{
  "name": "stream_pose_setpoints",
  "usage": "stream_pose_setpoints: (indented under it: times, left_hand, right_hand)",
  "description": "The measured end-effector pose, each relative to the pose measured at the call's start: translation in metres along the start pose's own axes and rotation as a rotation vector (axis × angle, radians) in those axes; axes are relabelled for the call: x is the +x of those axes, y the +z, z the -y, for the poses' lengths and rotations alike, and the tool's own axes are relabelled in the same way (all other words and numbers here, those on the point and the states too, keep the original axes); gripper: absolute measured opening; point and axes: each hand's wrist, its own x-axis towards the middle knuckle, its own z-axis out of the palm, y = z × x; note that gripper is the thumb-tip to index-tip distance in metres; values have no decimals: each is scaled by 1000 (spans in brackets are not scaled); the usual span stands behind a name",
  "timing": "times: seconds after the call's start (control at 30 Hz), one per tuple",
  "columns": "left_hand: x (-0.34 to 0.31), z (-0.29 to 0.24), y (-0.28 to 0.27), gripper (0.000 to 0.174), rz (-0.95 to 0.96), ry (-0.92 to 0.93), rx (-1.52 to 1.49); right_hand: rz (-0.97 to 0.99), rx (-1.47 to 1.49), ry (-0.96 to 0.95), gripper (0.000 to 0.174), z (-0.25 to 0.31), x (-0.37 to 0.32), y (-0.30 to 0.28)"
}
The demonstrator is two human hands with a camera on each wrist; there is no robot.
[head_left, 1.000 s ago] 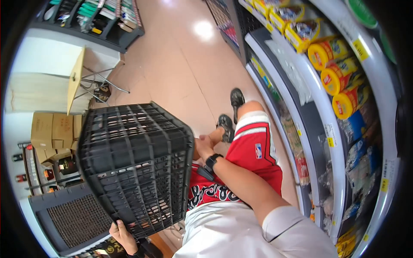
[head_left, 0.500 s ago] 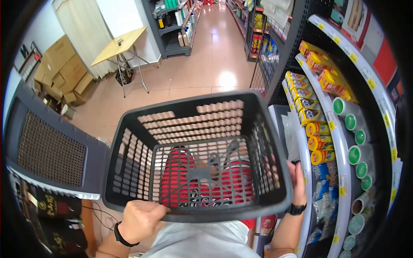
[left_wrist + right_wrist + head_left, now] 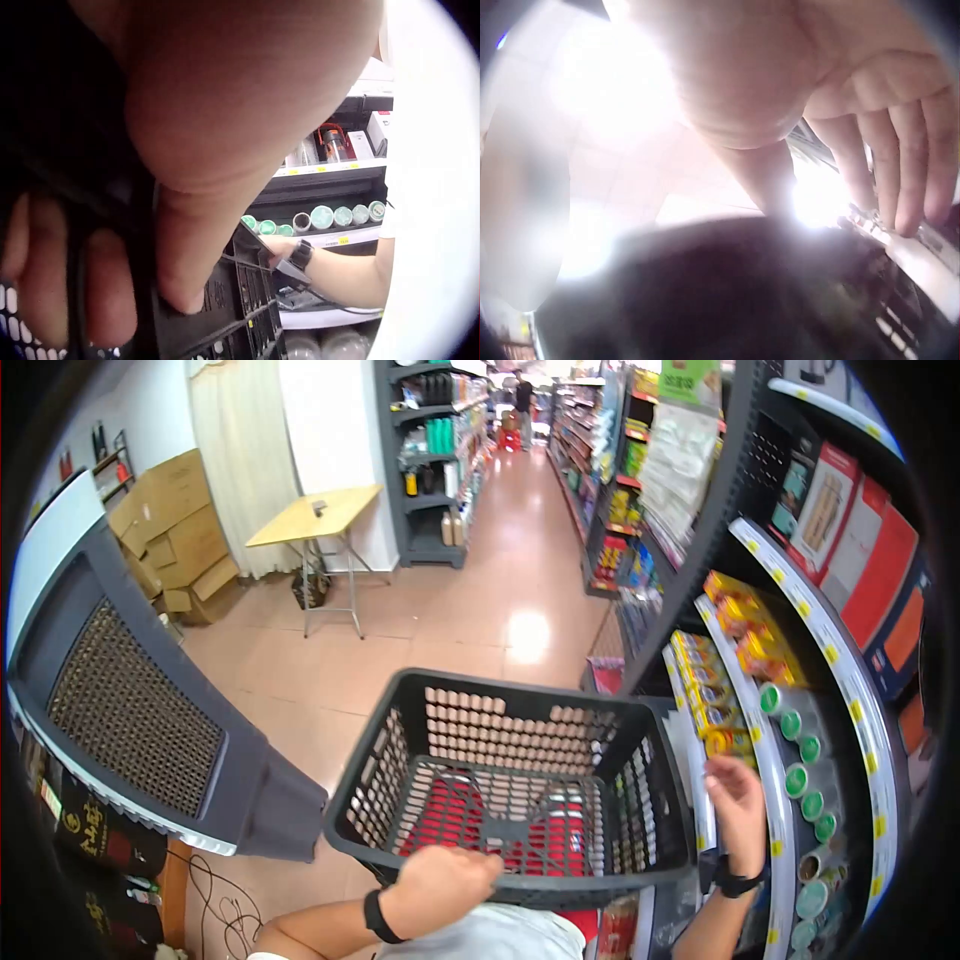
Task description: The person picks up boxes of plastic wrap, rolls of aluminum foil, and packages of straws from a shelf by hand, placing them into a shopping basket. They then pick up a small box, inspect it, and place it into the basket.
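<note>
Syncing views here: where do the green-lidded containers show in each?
Head: green-lidded containers at the right, beside the right hand.
Left wrist: just right of centre, below mid-height.
Right wrist: none I can make out.
Shared landmark: the right hand, in all three views.

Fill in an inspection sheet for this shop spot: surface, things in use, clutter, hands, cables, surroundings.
Surface: tiled floor, shiny, with a bright reflection.
Things in use: black basket, slotted walls and base.
Clutter: cardboard boxes piled beside the curtain; dark item under the folding table.
Hands: left hand grips the basket's near rim; right hand open near its right side, contact unclear.
Cables: dark cables loose on the floor, lower left.
Surroundings: stocked shelves at right; distant person down the aisle.
</note>
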Motion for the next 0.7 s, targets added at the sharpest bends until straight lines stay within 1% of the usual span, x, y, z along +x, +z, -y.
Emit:
stream_pose_setpoints:
  times: [0.03, 0.07, 0.1, 0.13, 0.2, 0.23, 0.27, 0.33, 0.37, 0.4, 0.43, 0.47, 0.5, 0.53, 0.6, 0.63, 0.7]
  left_hand:
    - [0, 3, 3, 25, -13, -17, 9]
    - [2, 6, 8, 15, -26, 30, -6]
    - [3, 8, 10, 7, -38, 79, -19]
    - [2, 8, 10, 7, -45, 68, -17]
    - [5, 8, 9, 3, -107, 108, -40]
    - [5, 6, 16, 11, -67, 96, -9]
    - [5, 2, 10, 11, -76, 86, -9]
    - [2, -9, -3, 10, 21, 4, 32]
    - [0, -9, 3, 12, -102, 11, 49]
    - [-2, -8, 4, 12, -106, 5, 55]
    - [-3, -5, 4, 14, -106, 43, -9]
    - [-4, -1, 2, 17, -107, 79, -70]
    - [-3, -1, -16, 31, 45, 71, -212]
    - [-4, 3, -29, 31, 53, 64, -211]
    - [-5, 11, -56, 47, 14, 355, -309]
    - [-1, 12, -74, 56, 74, 378, -290]
    - [19, 14, -109, 63, 149, 445, -240]
  right_hand:
    - [51, 13, -37, 30, 21, 12, 10]
    - [99, 21, -68, 31, 50, 26, 25]
    - [210, -3, -97, 28, 77, 37, 42]
    - [338, -17, -104, 26, 97, 49, 59]
    - [541, -21, -145, 25, 115, 75, 101]
    - [579, -54, -177, 23, 114, 88, 122]
    - [615, -87, -208, 21, 105, 103, 144]
    - [562, -147, -235, 16, 58, 131, 181]
    - [522, -133, -169, 17, 31, 136, 200]
    - [483, -117, -104, 18, 0, 134, 215]
    - [504, -211, -203, 16, -40, 128, 225]
    - [524, -301, -306, 16, -68, 122, 234]
    - [579, -409, -374, 17, -58, 105, 235]
    - [628, -519, -432, 21, -48, 86, 234]
    - [688, -604, -466, 25, -49, 72, 235]
    - [758, -592, -445, 26, -41, 67, 232]
    - [819, -558, -501, 31, -57, 66, 226]
